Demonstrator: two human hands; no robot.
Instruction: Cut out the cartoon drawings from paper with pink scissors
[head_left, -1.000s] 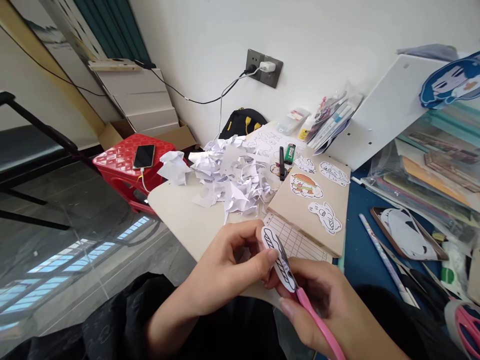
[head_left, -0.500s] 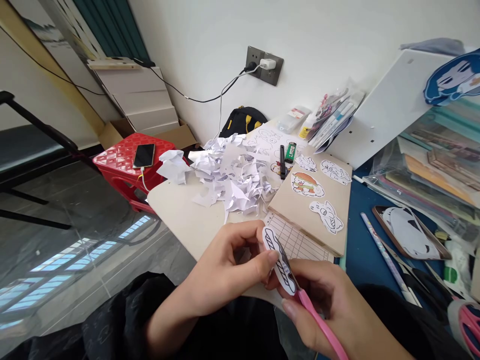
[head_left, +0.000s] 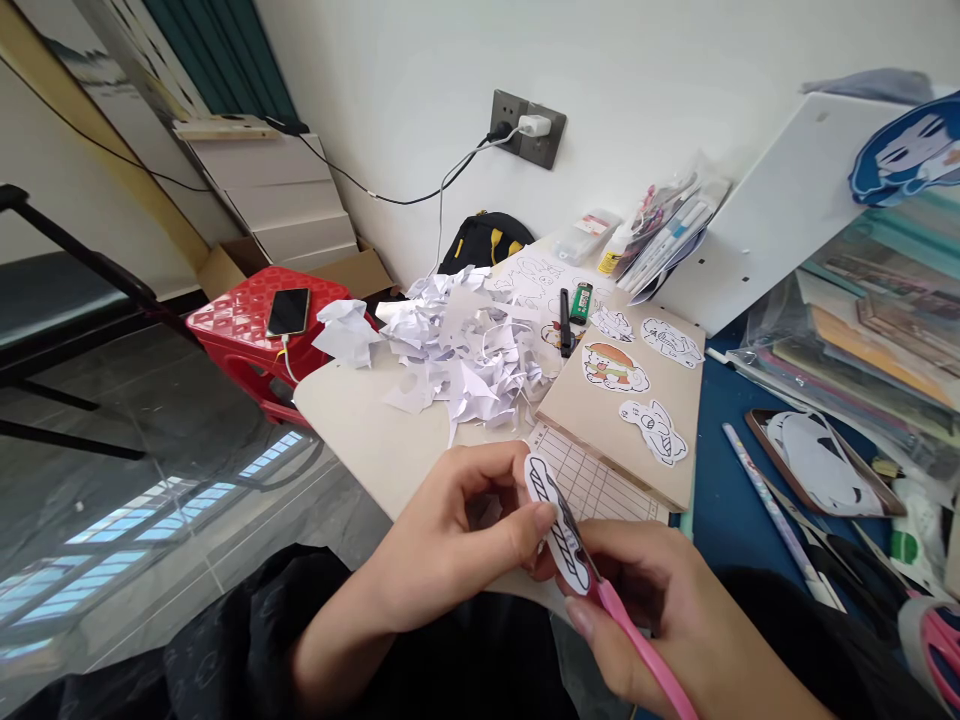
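My left hand (head_left: 469,545) pinches a small paper cutout (head_left: 559,550) with black striped line drawing and a white border. In my right hand (head_left: 660,610) is a pair of pink-handled scissors (head_left: 626,625), its blades lying along the right edge of the cutout. My fingers partly hide the blades and the paper's back. Just beyond, several drawn cutouts, one a coloured figure with an orange top (head_left: 615,368), lie on a tan board (head_left: 570,398). A gridded sheet (head_left: 592,480) shows below that board. White paper scraps (head_left: 472,350) are heaped on the table to the left.
A red stool (head_left: 225,315) with a charging phone (head_left: 289,312) stands left of the table (head_left: 337,410). At the back are a green box (head_left: 580,303), a black cutter (head_left: 565,322) and bagged pens (head_left: 675,235). Right lie a patterned pen (head_left: 772,505) and a brown tray (head_left: 761,440) of cutouts.
Both hands stay nearly in place. The paper cutout has tilted very slightly against the scissor blades; the rest of the table looks the same.
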